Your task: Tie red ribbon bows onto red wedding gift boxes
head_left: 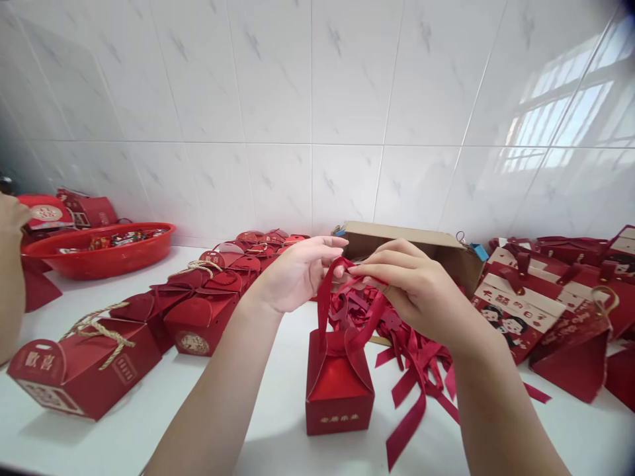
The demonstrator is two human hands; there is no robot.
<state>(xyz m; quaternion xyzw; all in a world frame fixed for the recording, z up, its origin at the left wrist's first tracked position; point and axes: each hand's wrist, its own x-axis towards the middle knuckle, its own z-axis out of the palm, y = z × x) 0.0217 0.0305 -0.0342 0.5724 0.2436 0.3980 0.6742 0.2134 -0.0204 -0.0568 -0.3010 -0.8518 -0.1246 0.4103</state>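
Head view: a small red box (340, 413) stands upright on the white tabletop (270, 403), near the middle of its front edge, with its curved top flaps folded in and pale lettering on the front. From its top a dark red ribbon (324, 304) rises in a loop to the two hands. The right hand (414, 281) pinches the ribbon between thumb and fingers; the left hand (300, 271) has its fingers bent around the top of the loop, touching it, though whether it grips cannot be told. Just behind and to the right of the red box lies a heap of loose ribbons (411, 370), some ends trailing toward the front edge. Behind the heap, near the back edge, sits an open cardboard carton (407, 235). Closed red boxes (198, 324) run from the left part of the tabletop toward the back edge, the nearest-left one tied with pale rope (94, 325). Near the back left corner a red basin (99, 261) holds small wrapped items (116, 239). Toward the right edge stand red and cream gift bags (520, 297). A tiled wall (278, 79) rises beyond the back edge.
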